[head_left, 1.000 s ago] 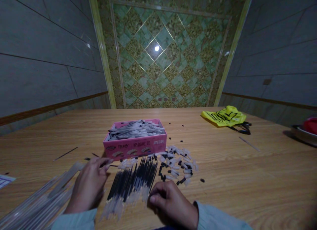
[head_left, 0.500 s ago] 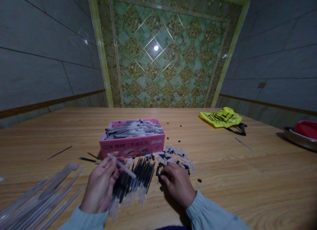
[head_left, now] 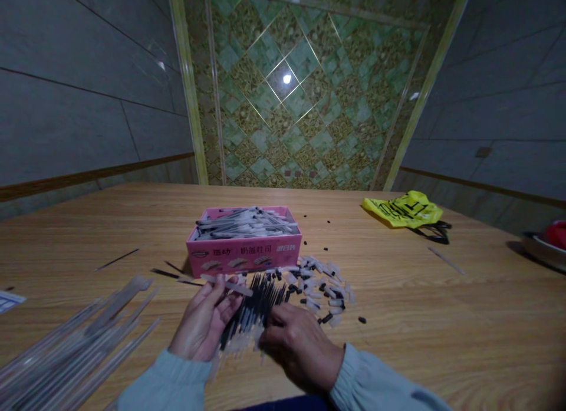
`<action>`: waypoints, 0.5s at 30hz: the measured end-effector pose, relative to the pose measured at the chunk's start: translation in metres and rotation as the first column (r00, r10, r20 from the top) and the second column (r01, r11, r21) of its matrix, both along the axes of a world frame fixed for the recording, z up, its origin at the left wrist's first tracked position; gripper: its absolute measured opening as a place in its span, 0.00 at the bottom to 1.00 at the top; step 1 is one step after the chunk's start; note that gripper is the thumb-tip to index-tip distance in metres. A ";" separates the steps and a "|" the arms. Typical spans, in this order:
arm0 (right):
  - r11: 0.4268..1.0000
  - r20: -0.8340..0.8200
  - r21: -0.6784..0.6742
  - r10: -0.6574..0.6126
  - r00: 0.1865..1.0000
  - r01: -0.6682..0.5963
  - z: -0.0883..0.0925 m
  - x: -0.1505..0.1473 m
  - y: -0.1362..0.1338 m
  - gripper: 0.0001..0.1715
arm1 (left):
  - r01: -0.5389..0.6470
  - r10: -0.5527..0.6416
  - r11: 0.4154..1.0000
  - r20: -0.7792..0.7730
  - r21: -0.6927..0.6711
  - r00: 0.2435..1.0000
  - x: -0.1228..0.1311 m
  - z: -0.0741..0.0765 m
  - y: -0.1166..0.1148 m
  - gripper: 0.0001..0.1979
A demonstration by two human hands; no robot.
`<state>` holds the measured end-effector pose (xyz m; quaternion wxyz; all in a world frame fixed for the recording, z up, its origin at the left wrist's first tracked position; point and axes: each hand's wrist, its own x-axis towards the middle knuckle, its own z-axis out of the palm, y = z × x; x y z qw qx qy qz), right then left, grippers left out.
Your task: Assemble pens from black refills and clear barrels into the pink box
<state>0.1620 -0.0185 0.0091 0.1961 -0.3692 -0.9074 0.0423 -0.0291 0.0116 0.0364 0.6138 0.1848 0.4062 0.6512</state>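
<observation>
My left hand point(head_left: 201, 322) pinches a translucent plastic tube, like a pen barrel point(head_left: 239, 289), between thumb and fingers; its other fingers curl loosely. Below and beside it lies a pile of thin black rods with pale ends, like pen refills point(head_left: 254, 308). At the right edge of that pile, my right hand point(head_left: 298, 340) has its fingers bent down and closed; what they hold, if anything, is hidden. Small white and black caps point(head_left: 316, 278) are scattered beyond my right hand. Just behind, a pink box point(head_left: 245, 255) is full of pen-like sticks point(head_left: 247, 222).
Long clear plastic sleeves holding thin rods point(head_left: 84, 340) lie at the left front. A yellow bag point(head_left: 404, 209) with black handles sits at the back right. Near the right edge stands a metal bowl point(head_left: 546, 249) with something red in it. Loose dark sticks point(head_left: 165, 273) lie left of the box.
My right hand has moved left and nearer to me, from the small caps to the pile of rods. My left hand still holds the tube. The view has shifted slightly.
</observation>
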 end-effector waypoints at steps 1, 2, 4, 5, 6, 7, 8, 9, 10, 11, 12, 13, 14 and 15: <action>1.000 0.007 0.002 0.007 1.000 -0.007 0.000 0.000 0.000 0.05 | -0.009 0.009 1.000 0.024 -0.012 1.000 0.001 0.000 0.000 0.07; 1.000 0.016 0.009 0.018 1.000 -0.019 -0.001 0.001 0.001 0.05 | -0.015 0.016 1.000 0.043 -0.026 0.999 0.003 0.000 0.000 0.08; 0.998 0.037 0.033 0.056 0.998 -0.057 -0.002 0.001 0.002 0.05 | -0.015 0.017 0.999 0.055 -0.042 0.998 0.006 0.001 0.000 0.09; 0.995 0.039 0.048 0.081 0.996 -0.083 -0.002 0.002 0.002 0.06 | -0.007 0.009 0.999 0.052 -0.041 0.999 0.006 0.001 0.000 0.09; 0.992 0.026 0.061 0.109 0.994 -0.110 -0.002 0.002 0.002 0.06 | 0.002 0.000 0.999 0.048 -0.039 0.999 0.007 0.001 0.000 0.10; 0.987 -0.011 0.073 0.142 0.990 -0.140 -0.001 0.003 0.002 0.06 | 0.011 -0.010 0.999 0.044 -0.035 0.999 0.007 0.001 0.000 0.10; 0.981 -0.084 0.089 0.177 0.981 -0.170 0.000 0.005 0.001 0.05 | 0.020 -0.019 0.999 0.041 -0.032 0.999 0.007 0.001 0.000 0.11; 0.976 -0.194 0.114 0.204 0.960 -0.184 0.002 0.007 -0.001 0.06 | 0.028 -0.027 0.999 0.041 -0.030 0.999 0.007 0.000 0.000 0.11; 0.975 -0.333 0.145 0.211 0.919 -0.171 0.004 0.009 -0.003 0.09 | 0.036 -0.035 0.999 0.043 -0.029 0.998 0.007 0.000 0.000 0.10; 0.977 -0.478 0.166 0.196 0.856 -0.131 0.006 0.011 -0.006 0.12 | 0.044 -0.042 0.999 0.048 -0.028 0.998 0.008 0.000 0.000 0.10; 0.982 -0.608 0.173 0.168 0.776 -0.077 0.009 0.012 -0.008 0.16 | 0.052 -0.051 0.998 0.052 -0.028 0.997 0.008 0.000 -0.001 0.10; 0.986 -0.709 0.164 0.134 0.693 -0.022 0.012 0.014 -0.011 0.18 | 0.062 -0.060 0.998 0.054 -0.030 0.997 0.009 -0.001 -0.001 0.10; 0.989 -0.776 0.148 0.104 0.622 0.020 0.015 0.016 -0.014 0.19 | 0.067 -0.065 0.997 0.055 -0.035 0.996 0.011 -0.001 -0.002 0.10; 0.990 -0.817 0.136 0.087 0.570 0.043 0.018 0.017 -0.016 0.20 | 0.071 -0.069 0.997 0.055 -0.041 0.996 0.012 -0.001 -0.003 0.10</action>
